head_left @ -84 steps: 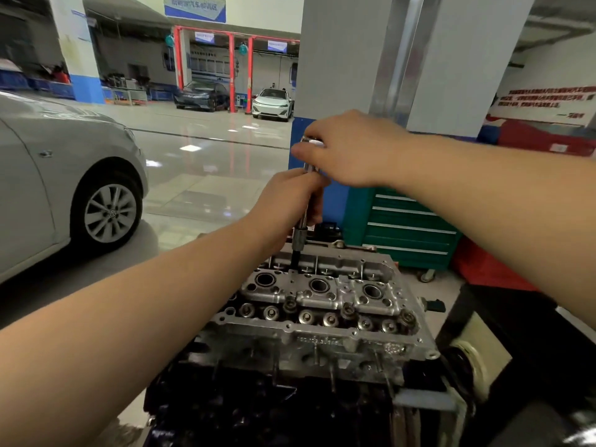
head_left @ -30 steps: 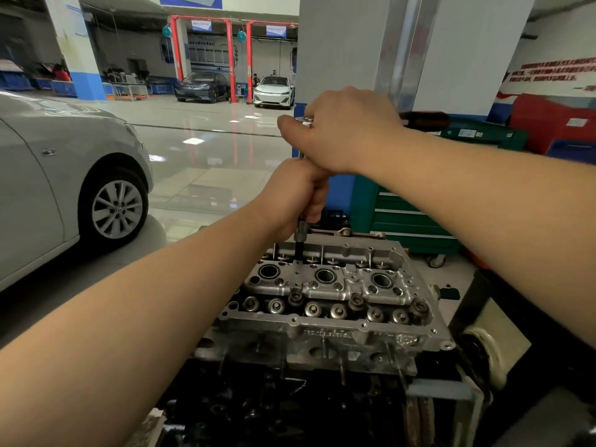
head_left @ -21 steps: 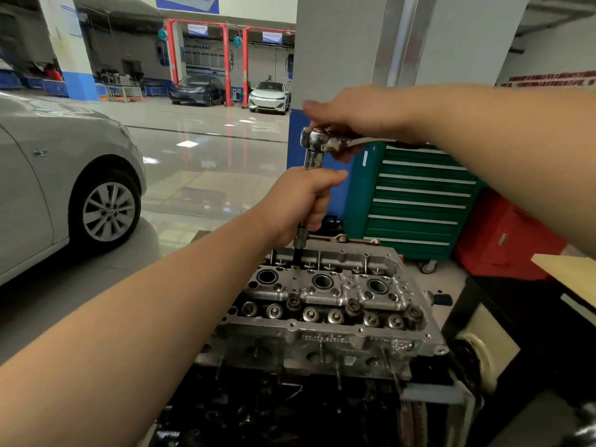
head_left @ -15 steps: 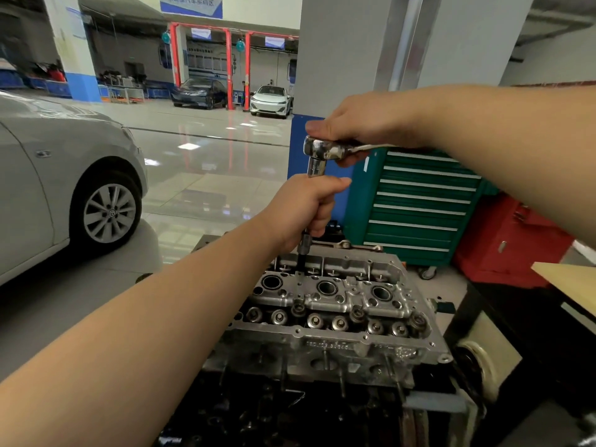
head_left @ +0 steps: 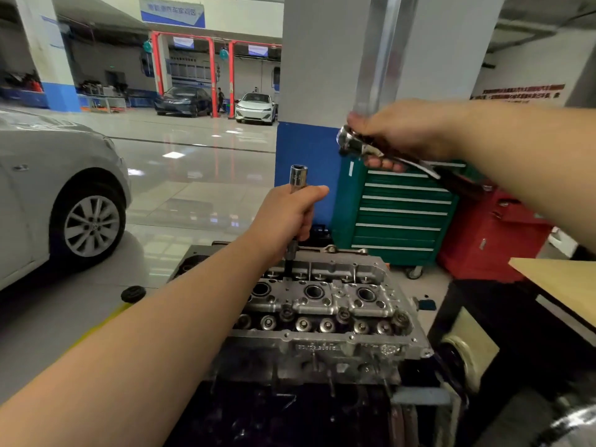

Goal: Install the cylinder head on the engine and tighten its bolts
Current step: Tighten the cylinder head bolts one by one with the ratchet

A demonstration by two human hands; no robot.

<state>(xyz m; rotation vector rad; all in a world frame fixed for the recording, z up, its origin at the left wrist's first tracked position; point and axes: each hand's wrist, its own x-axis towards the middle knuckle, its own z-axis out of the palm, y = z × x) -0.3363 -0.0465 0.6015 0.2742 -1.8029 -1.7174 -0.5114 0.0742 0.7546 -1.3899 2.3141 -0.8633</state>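
The left hand (head_left: 287, 217) grips a long socket extension (head_left: 297, 201) that stands upright, its lower end set into the far left side of the cylinder head (head_left: 325, 311), its open top free above the fist. The right hand (head_left: 400, 130) holds a ratchet wrench (head_left: 364, 146) up and to the right, apart from the extension. The cylinder head sits on the dark engine block (head_left: 290, 411). Behind stand a green tool cabinet (head_left: 400, 211), a red cabinet (head_left: 490, 233) and a grey-and-blue pillar (head_left: 319, 91); a silver car (head_left: 58, 195) is parked at left.
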